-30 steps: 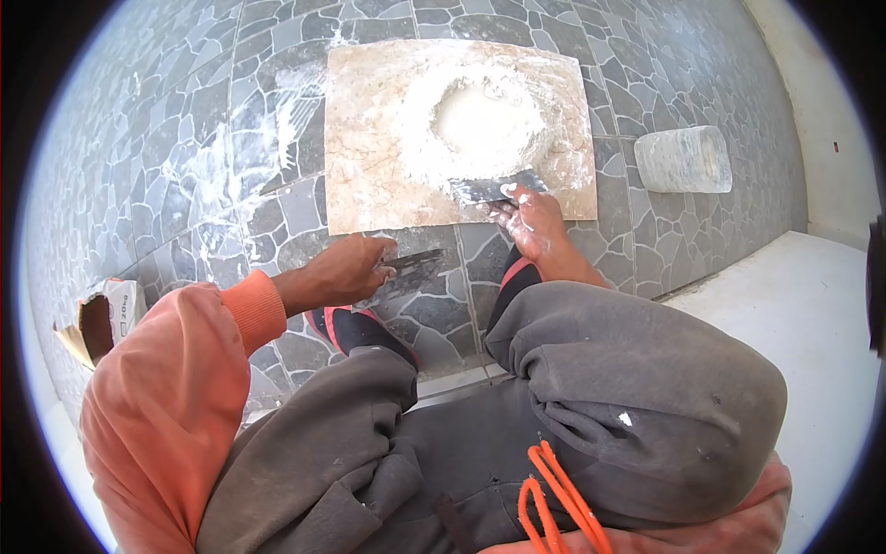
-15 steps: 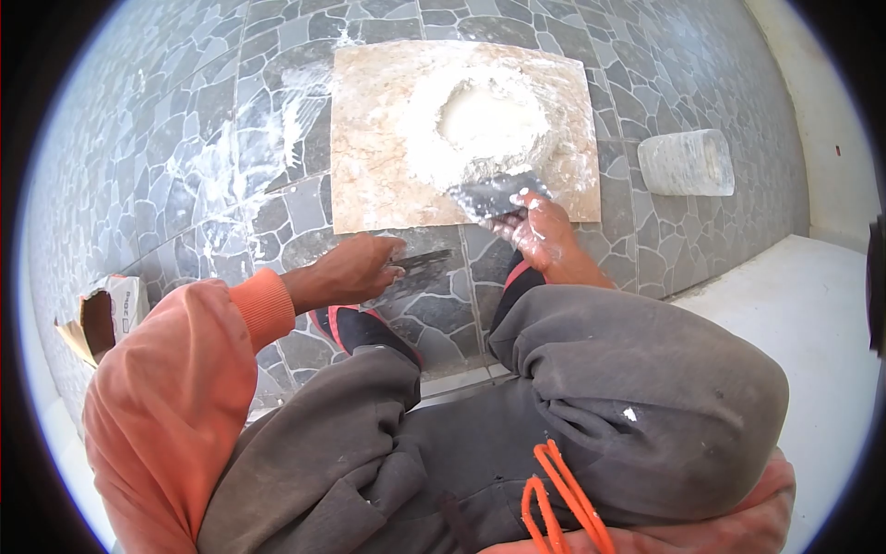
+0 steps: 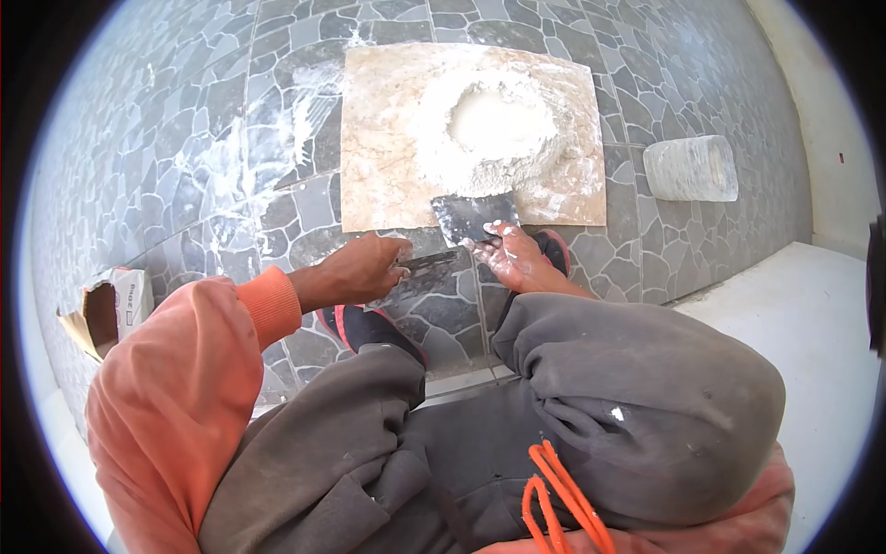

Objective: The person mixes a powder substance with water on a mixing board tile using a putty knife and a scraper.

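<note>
A mound of white powder [image 3: 535,152] with a hollow of white liquid [image 3: 490,120] sits on a beige marbled tile [image 3: 380,138]. My right hand [image 3: 514,261], dusted with white, closes round a flat black scraper [image 3: 475,217] speckled with powder. That blade lies over the tile's near edge, just below the mound. In my left hand [image 3: 367,269] is a thin dark blade [image 3: 429,265], seen nearly edge-on, its handle hidden in my fist. It points right, short of the scraper, and stays off the powder.
A whitish translucent tub [image 3: 691,168] lies on its side to the right. At the left stands an opened bag [image 3: 129,297] marked 20 kg. White smears [image 3: 226,166] mark the stone-patterned floor [image 3: 305,208]. My shoes [image 3: 369,331] are close to the tile.
My right hand has drawn the scraper back toward me and slightly left, off the mound's near side. My left hand has barely moved. The whole view has shifted slightly.
</note>
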`<state>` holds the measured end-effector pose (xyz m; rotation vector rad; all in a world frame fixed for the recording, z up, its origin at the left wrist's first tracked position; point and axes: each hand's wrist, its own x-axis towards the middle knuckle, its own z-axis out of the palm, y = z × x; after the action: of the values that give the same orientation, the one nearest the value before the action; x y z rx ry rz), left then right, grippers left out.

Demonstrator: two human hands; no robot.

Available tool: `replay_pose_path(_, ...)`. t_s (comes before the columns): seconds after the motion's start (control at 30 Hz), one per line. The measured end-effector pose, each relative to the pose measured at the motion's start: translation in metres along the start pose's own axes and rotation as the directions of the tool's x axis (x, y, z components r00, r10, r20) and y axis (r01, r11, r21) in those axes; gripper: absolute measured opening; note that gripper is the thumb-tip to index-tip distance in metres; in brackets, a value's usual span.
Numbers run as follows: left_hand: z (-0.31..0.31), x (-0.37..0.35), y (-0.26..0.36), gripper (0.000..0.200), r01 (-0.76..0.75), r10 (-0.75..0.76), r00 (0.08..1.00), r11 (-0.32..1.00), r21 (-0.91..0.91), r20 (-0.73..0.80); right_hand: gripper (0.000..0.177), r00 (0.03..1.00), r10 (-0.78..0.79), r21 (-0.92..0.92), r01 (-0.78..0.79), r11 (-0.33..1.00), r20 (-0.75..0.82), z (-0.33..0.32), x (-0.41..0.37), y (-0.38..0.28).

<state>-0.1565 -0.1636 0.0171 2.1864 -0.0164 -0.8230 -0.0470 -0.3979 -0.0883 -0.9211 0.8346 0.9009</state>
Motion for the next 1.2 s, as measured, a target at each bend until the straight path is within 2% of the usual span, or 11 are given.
replay_pose_path(0.17,0.011,0.001,-0.015,0.027,-0.093,0.095,0.991,0.995,0.021,-0.099,0.018,0.992,-0.045,0.081,0.035,0.996,0.121,0.003,0.017,0.005)
replay_pose_path(0.3,0.007,-0.002,-0.01,0.027,-0.058,0.059,0.996,0.998,0.026,-0.063,0.015,0.968,-0.117,0.064,0.106,0.992,0.22,0.011,0.021,-0.005)
replay_pose_path(0.4,0.008,-0.002,-0.011,0.027,-0.059,0.061,0.996,0.998,0.035,-0.061,0.017,0.949,-0.163,0.123,0.134,0.983,0.27,0.013,0.026,-0.012)
replay_pose_path(0.6,0.009,-0.001,-0.013,0.026,-0.079,0.08,0.994,0.997,0.026,-0.078,0.017,0.944,-0.216,0.115,0.193,0.974,0.251,0.028,0.021,-0.02)
replay_pose_path(0.9,0.008,-0.002,-0.011,0.025,-0.066,0.068,0.995,0.998,0.017,-0.067,0.018,0.853,-0.239,0.104,0.215,0.971,0.464,0.024,0.025,-0.04)
replay_pose_path(1.0,0.008,-0.001,-0.01,0.025,-0.074,0.075,0.995,0.997,0.018,-0.064,0.02,0.857,-0.292,0.131,0.261,0.956,0.425,0.032,0.019,-0.046)
replay_pose_path(1.1,0.007,0.001,-0.01,0.025,-0.073,0.074,0.996,0.997,0.01,-0.052,0.024,0.911,-0.282,-0.011,0.299,0.954,0.3,0.044,0.0,-0.059)
replay_pose_path(1.2,0.008,0.002,-0.01,0.027,-0.062,0.062,0.997,0.998,0.011,-0.045,0.028,0.936,-0.201,-0.15,0.251,0.956,0.288,0.031,-0.018,-0.083)
